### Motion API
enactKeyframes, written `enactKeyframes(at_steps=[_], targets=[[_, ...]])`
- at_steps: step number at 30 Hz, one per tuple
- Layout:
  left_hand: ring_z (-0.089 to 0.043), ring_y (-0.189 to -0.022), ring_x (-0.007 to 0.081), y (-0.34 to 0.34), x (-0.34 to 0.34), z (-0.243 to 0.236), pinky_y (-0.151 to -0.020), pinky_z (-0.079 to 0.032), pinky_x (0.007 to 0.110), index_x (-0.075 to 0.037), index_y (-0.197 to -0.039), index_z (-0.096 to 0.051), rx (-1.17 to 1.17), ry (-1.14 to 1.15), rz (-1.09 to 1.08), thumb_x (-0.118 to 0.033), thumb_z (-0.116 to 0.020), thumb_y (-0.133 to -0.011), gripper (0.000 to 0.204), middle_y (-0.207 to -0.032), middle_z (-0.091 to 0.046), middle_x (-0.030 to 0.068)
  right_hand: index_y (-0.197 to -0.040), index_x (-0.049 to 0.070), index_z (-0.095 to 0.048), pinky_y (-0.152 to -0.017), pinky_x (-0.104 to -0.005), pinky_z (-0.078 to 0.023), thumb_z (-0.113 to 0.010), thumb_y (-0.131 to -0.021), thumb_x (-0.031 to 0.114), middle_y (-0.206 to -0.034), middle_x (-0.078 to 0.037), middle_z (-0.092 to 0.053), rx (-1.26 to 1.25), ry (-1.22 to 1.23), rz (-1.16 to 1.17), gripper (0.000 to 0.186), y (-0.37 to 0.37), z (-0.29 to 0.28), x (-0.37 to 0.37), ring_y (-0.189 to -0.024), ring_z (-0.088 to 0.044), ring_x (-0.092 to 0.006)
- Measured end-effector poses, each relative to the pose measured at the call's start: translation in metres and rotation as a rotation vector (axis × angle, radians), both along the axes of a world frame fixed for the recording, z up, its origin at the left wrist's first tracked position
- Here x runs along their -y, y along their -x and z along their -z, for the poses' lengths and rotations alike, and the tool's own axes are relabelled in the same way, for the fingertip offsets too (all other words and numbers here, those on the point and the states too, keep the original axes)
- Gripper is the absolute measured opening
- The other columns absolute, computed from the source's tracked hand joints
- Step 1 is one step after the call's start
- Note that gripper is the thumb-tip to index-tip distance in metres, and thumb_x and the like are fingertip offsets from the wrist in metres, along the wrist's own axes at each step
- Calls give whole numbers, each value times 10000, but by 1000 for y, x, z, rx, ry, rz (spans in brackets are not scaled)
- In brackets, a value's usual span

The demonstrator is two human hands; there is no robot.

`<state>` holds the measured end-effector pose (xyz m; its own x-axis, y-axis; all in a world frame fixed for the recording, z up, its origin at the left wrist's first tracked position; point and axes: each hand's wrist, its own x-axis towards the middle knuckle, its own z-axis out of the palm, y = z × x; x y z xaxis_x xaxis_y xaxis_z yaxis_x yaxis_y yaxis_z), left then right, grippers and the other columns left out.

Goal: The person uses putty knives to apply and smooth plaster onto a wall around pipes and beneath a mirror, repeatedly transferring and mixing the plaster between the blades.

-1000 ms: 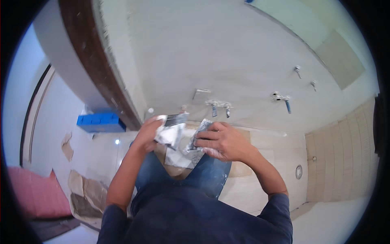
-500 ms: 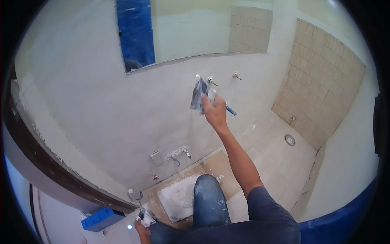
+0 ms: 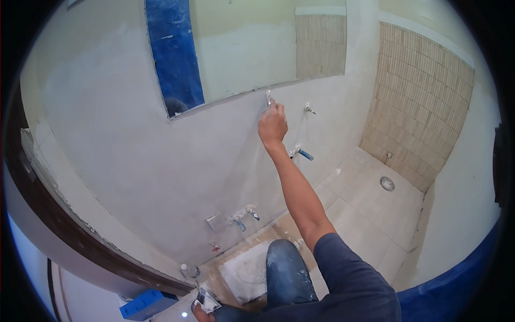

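My right hand is raised to the grey plastered wall, its fingers closed round a putty knife. The blade, smeared white, is seen nearly edge-on just below the lower edge of the mirror. Whether it touches the wall I cannot tell. Low down near my left thigh, my left hand grips a flat scraper that carries white filler; its handle is mostly hidden.
Taps and pipe ends jut from the wall, including a blue-wrapped one and a lower pair. A clear bottle and a blue box stand at lower left. Powder-covered cardboard lies by my knee. A drain sits in the floor.
My right hand has risen slightly and turned, so the blade has gone from broadside to nearly edge-on, closer to the mirror's lower edge. The view has shifted a little; my left hand stays low.
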<state>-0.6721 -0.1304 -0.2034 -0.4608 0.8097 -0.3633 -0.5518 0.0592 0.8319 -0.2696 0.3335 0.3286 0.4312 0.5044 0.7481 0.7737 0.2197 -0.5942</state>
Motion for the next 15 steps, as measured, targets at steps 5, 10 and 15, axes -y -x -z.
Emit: enactKeyframes(at_steps=[5,10,15], targets=[[-743,-988,274,-5,-2,-2,-785,-621,429,-85,-1291,-599,80,-16,-98,-230,-456,-1039,324,-1166,-718,91,-1418,32,-581,-848,-463,-609,-623,-968,132,-1201,-135,-590,83,-52,88,462,33,-1,-2,-1101,-652,-343],[-676,-1201,322,-3,4,3,-972,-578,432,4,-1490,-566,-10,36,-14,-260,-455,-1058,518,-1419,-654,158,-1435,3,-544,-798,-421,-638,-671,-927,128,-1188,-125,-564,162,-57,107,538,60,0,10,-1076,-646,-323],[-688,-1169,323,-4,8,2,-950,-593,433,15,-1469,-578,55,-25,-41,-232,-507,-1043,497,-1396,-662,173,-1428,-33,-541,-799,-407,-642,-668,-907,115,-1140,-117,-563,404,-123,-7,557,86,13,32,-1036,-642,-307]])
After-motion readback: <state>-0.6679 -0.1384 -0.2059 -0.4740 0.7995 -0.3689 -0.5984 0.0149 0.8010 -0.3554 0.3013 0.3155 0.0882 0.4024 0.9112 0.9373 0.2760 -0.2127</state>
